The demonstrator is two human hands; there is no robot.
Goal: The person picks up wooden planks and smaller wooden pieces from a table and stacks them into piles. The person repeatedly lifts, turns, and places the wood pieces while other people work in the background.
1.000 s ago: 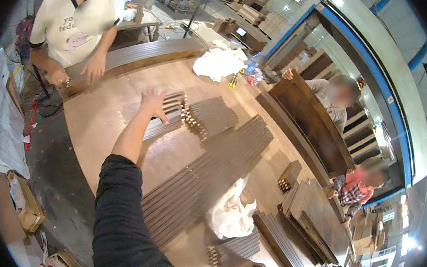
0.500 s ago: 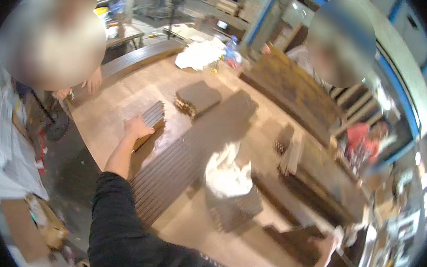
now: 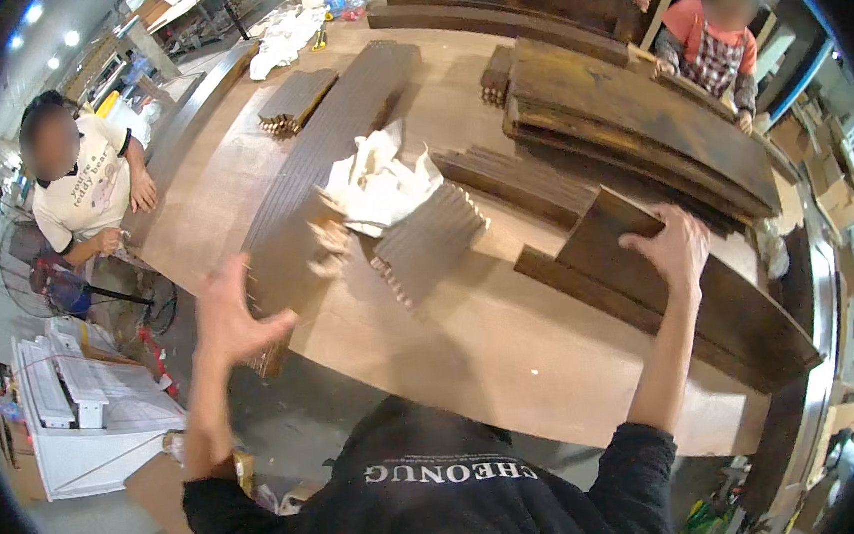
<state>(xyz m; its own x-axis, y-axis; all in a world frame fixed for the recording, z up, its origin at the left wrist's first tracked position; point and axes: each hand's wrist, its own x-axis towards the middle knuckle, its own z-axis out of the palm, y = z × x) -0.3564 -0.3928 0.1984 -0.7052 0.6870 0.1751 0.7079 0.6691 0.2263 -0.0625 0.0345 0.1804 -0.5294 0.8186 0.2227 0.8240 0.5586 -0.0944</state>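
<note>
My left hand [image 3: 235, 317] is open, thumb and fingers spread, slightly blurred, over the table's near left edge beside the long ridged brown slats [image 3: 337, 144]. It holds nothing. On the slats, between this hand and a crumpled white cloth [image 3: 380, 182], is a smeared brown piece with pale ends [image 3: 330, 242]. The cloth partly covers a short stack of ridged brown strips [image 3: 436, 251]. My right hand [image 3: 678, 247] has its thumb and fingers apart in a curve at the upper edge of a dark brown board [image 3: 725, 294]; whether it touches the board is unclear.
Large dark panels [image 3: 636, 120] lie stacked at the right. Another short strip stack [image 3: 299, 101] lies farther back. A co-worker [image 3: 89, 183] stands at the table's left edge, another [image 3: 715, 43] at the far right. A standing fan [image 3: 88, 289] is left of the table.
The view has turned and levelled. My left hand has let go of the short ridged strip stack it was gripping and now is open. My right hand shows more plainly, by the dark board.
</note>
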